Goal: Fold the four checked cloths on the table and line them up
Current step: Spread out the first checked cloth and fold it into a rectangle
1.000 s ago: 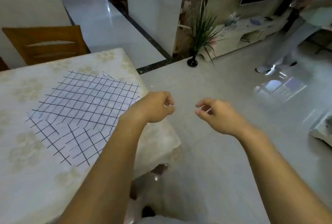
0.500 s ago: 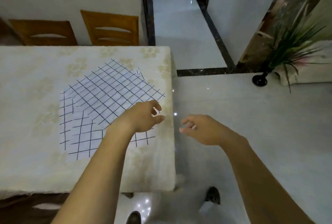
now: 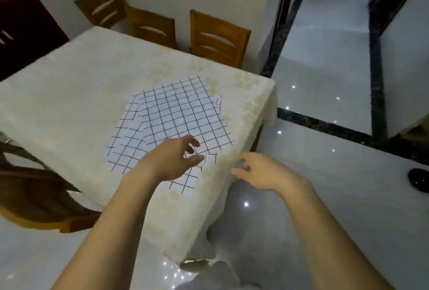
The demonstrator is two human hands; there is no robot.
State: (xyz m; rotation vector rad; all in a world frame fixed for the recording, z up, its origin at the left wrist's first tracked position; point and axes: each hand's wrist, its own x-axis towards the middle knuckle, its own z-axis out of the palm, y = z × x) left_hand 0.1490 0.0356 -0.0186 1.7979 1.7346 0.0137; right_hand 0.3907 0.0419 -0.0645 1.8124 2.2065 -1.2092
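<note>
A person stands at the corner of a table point(image 3: 69, 103) with a pale cover. The checked cloths point(image 3: 171, 117) lie unfolded in an overlapping heap near that corner; their number cannot be counted. The left hand point(image 3: 176, 159) hovers over the heap's near edge, fingers loosely curled, pinching nothing. The right hand point(image 3: 262, 171), blurred, hangs just off the table edge, loosely curled and empty. Folding seems not yet begun; the next move likely calls for pinching one cloth's edge and peeling it free. Wooden chairs point(image 3: 218, 38) stand behind, well clear.

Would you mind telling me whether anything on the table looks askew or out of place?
Yes: the checked cloths lie unfolded in one overlapping pile, skewed to the edges of the table, and a far-left corner looks folded over.
</note>
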